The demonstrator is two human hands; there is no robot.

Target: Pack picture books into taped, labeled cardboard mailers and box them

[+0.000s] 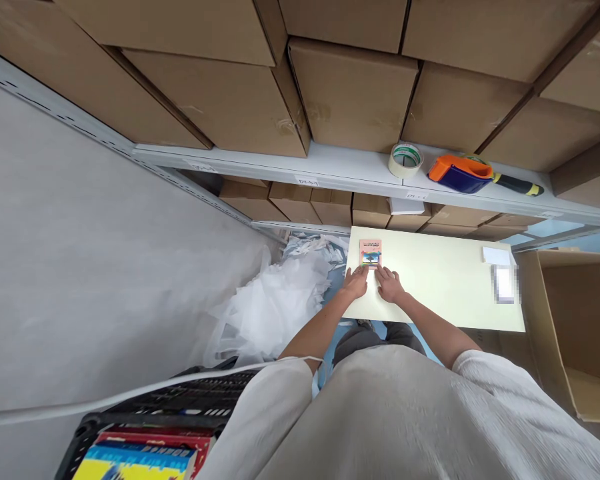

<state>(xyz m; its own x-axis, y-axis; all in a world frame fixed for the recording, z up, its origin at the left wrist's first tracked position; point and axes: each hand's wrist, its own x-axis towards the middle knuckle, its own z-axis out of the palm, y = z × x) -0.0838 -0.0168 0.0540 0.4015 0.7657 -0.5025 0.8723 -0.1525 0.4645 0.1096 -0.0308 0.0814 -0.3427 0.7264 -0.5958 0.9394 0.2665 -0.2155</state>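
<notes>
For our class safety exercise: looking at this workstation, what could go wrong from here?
The booklet, touched by the left hand and right hand, lies near the table's left end; a push that way might send it off. The white cord crosses at the left arm and could snag. The tape roll sits near the shelf's front edge; a bump might knock it down.

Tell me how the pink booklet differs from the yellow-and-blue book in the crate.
The booklet lies on the table with left hand and right hand at its near edge; the book sits in the crate, untouched. The booklet is pink around a small picture; the book, yellow and blue. Both lie cover up.
</notes>
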